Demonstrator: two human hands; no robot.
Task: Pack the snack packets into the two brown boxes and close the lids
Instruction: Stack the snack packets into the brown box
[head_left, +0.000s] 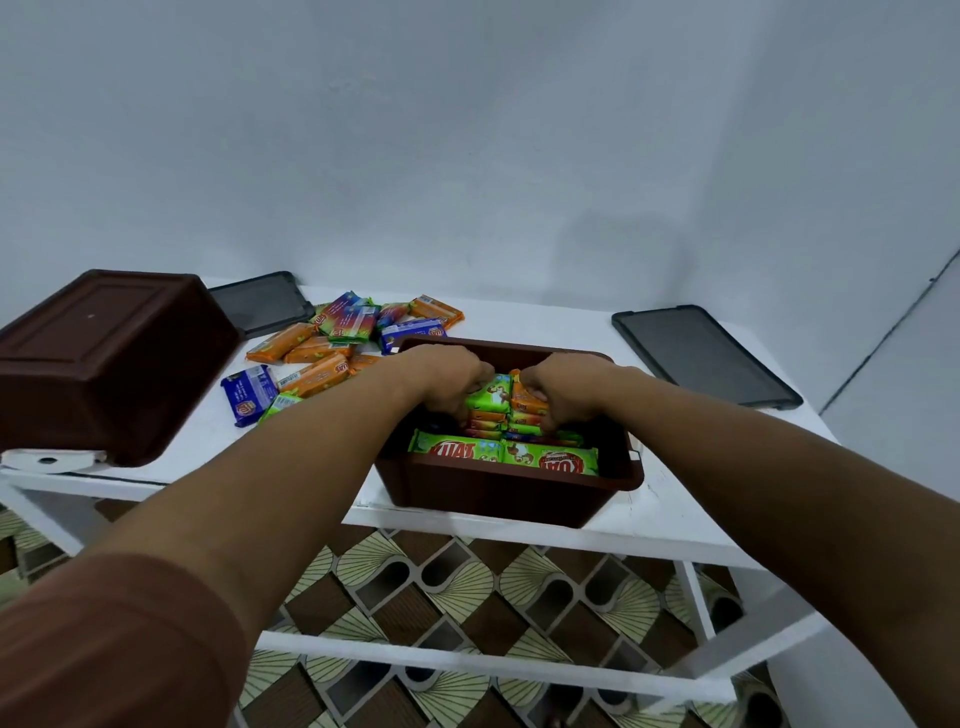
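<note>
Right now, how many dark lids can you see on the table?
2. One lid lies at the back left, behind the upturned brown box; the other lid lies at the right, beyond the open brown box.

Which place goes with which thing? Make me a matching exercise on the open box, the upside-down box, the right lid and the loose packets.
Things:
1. open box
2. upside-down box
3. right lid
4. loose packets

Places:
A. flat on the table's far right side
B. scattered on the table between the two boxes
C. at the table's left end, bottom up
D. at the front edge, both hands inside it

Pairs: 1-D, 2-C, 3-A, 4-B

The left hand and right hand press on packets stacked in the open box.
</note>
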